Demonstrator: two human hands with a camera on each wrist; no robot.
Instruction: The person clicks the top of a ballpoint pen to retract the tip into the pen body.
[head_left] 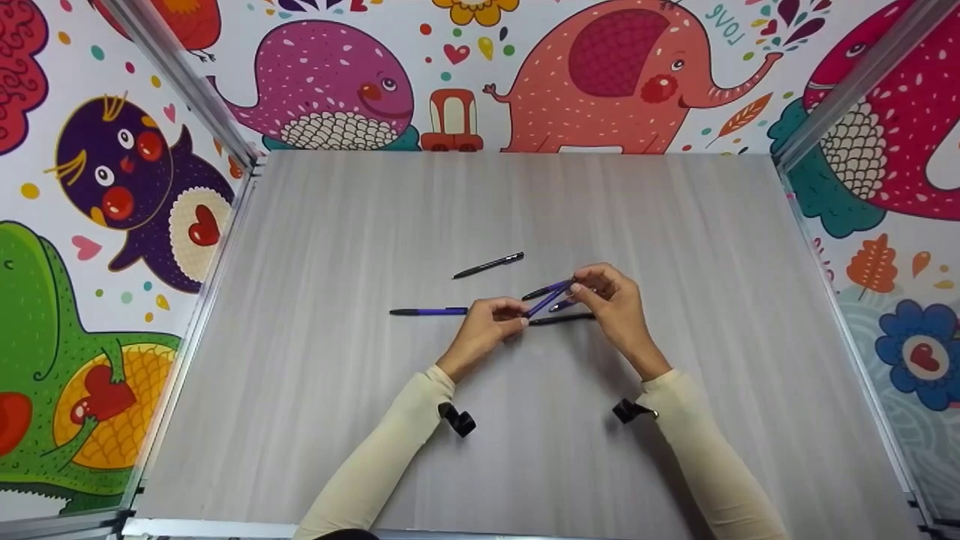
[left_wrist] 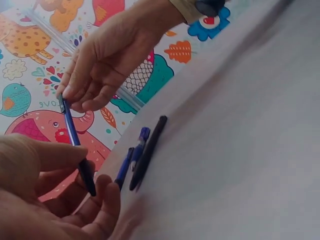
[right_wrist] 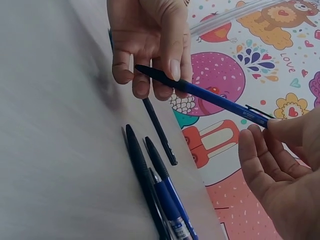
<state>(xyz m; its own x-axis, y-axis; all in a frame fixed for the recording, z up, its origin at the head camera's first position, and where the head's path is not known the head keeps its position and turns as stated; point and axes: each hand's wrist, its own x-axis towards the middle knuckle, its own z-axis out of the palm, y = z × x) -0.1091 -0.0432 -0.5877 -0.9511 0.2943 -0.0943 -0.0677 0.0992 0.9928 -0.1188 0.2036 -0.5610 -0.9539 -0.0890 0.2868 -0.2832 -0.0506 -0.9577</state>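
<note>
Both hands hold one blue pen (right_wrist: 215, 99) with a dark grip, slanted above the table. My left hand (head_left: 484, 328) pinches it near the dark tip, and my right hand (head_left: 616, 309) has the clip end between thumb and fingertips. Just below the held pen lie three more: a blue pen (right_wrist: 165, 170) with a dark grip, a blue pen (right_wrist: 169, 202) with a silver tip, and a black pen (right_wrist: 137, 155). Left of the left hand is a blue pen (head_left: 427, 311) with dark ends, partly covered by that hand. A black pen (head_left: 487, 265) rests farther back.
The grey wood-patterned table (head_left: 337, 225) has metal frame rails along its sides. Cartoon-printed walls (head_left: 465, 75) rise at the back, left and right. A black strap piece (head_left: 457, 420) hangs from the left wrist, and another (head_left: 630, 410) from the right.
</note>
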